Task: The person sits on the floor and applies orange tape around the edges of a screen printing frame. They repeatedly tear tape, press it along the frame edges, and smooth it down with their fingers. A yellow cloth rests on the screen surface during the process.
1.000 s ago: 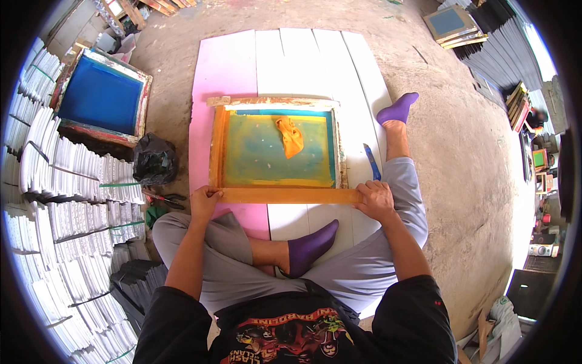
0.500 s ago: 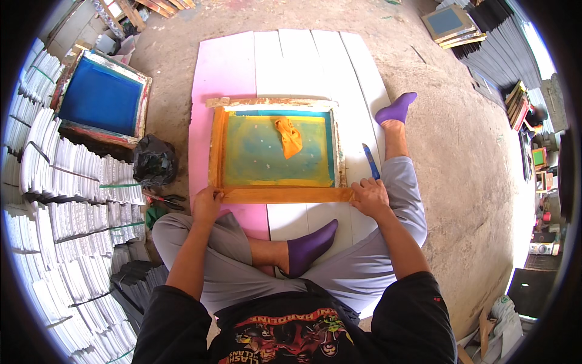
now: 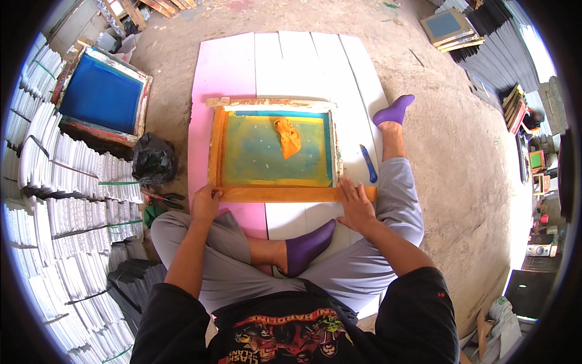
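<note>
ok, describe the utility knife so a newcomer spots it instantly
Find the big pink-and-white board, then the wooden screen-printing frame lying on it. Look on the white between that frame and the person's right leg. The utility knife is slim and blue, unlike the crumpled orange cloth inside the frame.

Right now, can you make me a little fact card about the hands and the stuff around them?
Left hand: pinching the left end of the orange-brown strip
Right hand: fingers spread, lying across the strip near its right end
Strip: stretched along the screen frame's near side
Orange cloth: crumpled on the screen
Blue-handled cutter: on the white boards, right of the frame
Black plastic bag: left of the boards
</note>
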The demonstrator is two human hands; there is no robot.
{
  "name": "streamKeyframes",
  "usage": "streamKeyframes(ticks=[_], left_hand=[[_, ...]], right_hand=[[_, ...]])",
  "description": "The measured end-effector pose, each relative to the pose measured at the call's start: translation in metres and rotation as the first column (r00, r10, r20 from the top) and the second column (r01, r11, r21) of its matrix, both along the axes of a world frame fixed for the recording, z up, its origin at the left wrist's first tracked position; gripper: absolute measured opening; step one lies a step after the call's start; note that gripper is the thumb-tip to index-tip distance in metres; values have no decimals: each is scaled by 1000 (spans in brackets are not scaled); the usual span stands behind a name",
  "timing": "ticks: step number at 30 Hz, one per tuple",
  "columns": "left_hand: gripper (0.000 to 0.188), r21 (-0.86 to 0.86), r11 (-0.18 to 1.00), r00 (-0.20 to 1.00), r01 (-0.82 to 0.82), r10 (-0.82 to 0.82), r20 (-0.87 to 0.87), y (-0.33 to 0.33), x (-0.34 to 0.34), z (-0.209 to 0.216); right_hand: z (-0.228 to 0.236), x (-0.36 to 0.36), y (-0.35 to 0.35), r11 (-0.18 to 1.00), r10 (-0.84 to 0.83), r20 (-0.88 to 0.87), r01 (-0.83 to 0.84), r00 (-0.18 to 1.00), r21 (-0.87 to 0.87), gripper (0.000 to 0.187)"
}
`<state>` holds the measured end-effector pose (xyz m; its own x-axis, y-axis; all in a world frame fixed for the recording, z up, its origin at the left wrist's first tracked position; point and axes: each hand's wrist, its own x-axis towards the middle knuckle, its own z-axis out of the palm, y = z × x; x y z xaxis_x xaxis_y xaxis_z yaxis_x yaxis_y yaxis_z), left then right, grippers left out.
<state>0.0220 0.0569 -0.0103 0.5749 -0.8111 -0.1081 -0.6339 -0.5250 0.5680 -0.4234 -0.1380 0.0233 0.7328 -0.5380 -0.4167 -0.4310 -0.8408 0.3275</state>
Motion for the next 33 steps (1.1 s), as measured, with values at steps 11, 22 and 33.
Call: streamKeyframes(ticks=[11, 22, 33], left_hand=[[14, -22, 999, 998, -30, 29, -53, 1, 1, 3], [15, -41, 997, 990, -65, 59, -129, 0, 11, -7], [15, -89, 993, 992, -75, 65, -108, 5, 10, -8]], right_hand=[[-10, -5, -37, 968, -228, 391, 165, 892, 190, 77], [-47, 2, -150, 576, -812, 310, 765, 494, 289, 30], [15, 25, -88, 713, -620, 702, 625, 350, 318, 20]])
